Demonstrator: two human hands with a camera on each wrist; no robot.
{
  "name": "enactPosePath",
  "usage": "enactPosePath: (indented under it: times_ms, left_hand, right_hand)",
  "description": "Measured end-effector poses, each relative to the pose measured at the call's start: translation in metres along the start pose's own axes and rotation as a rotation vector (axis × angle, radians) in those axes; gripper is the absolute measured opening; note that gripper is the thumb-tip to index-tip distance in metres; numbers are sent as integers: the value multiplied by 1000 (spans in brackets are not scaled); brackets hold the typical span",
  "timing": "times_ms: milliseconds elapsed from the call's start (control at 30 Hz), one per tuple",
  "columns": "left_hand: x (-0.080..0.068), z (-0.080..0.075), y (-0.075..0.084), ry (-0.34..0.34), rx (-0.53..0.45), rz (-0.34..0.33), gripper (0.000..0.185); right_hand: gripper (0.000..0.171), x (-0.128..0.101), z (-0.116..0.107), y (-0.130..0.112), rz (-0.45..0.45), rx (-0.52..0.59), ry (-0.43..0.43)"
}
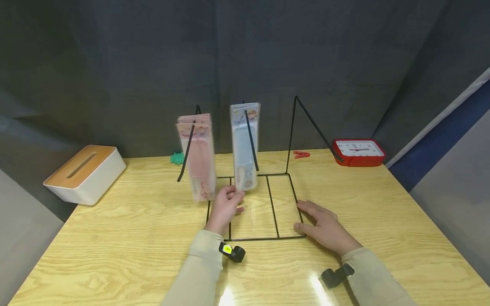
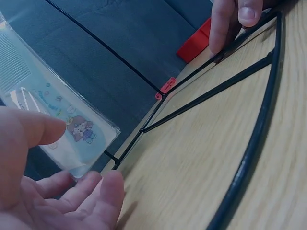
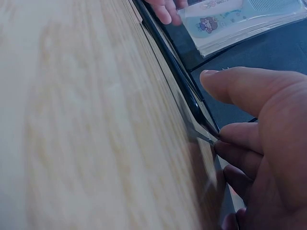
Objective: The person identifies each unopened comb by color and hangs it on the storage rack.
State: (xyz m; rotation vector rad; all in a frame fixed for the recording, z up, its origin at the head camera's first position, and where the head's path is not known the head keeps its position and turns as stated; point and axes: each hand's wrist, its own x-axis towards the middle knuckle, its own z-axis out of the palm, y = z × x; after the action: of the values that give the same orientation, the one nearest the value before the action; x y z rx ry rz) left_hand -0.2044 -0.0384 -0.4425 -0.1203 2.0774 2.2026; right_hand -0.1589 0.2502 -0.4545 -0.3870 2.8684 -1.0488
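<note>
In the head view, a black wire rack [image 1: 272,204] stands on the table with three upright hooks. Several pink combs in clear packs [image 1: 201,159] hang from the left hook, and blue packaged combs [image 1: 245,146] from the middle one; the right hook [image 1: 314,126] is bare. At the lower end of the blue packs is my left hand [image 1: 226,208], its fingers loosely spread and its thumb in front of the plastic [image 2: 81,129]. Whether the thumb presses on it I cannot tell. My right hand [image 1: 323,225] rests along the rack's right base bar, fingertips touching the wire.
A white tissue box with a wooden lid [image 1: 86,174] sits at the left. Behind the rack lie a teal tangled bundle [image 1: 177,158] and a red clip [image 1: 301,154]. The red clock [image 1: 360,153] stands at the back right, before a dark curtain [image 1: 153,76].
</note>
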Motion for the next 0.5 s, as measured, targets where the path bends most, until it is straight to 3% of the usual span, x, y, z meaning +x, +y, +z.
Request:
enactPosePath:
  times_ms: [300,500]
  left_hand:
    - [-10,-4,-5,-42,122,-12,68]
    - [-18,-7,-13,-98,170,17,61]
  right_hand:
    - [72,3,2,2,-2,15,1]
    - [70,2,6,6,-10,12,9]
